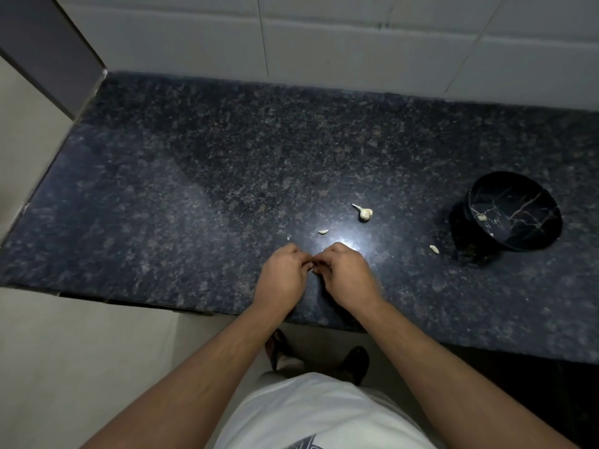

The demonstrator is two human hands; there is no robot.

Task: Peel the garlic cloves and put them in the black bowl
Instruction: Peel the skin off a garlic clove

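Observation:
My left hand (284, 273) and my right hand (343, 273) meet over the near part of the dark granite counter (162, 196), fingertips pinched together on a small garlic clove (312, 266) that is almost hidden between them. A garlic bulb remnant with its stem (363, 212) lies just beyond the hands. A loose clove or peel piece (323, 231) lies nearer. The black bowl (513, 210) with gold veining stands at the right and holds one small pale garlic piece (482, 217).
Another pale garlic bit (434, 249) lies on the counter left of the bowl, and a tiny scrap (288, 237) sits near my left hand. White wall tiles (324, 43) back the counter. The counter's front edge runs just below my wrists; my feet show beneath.

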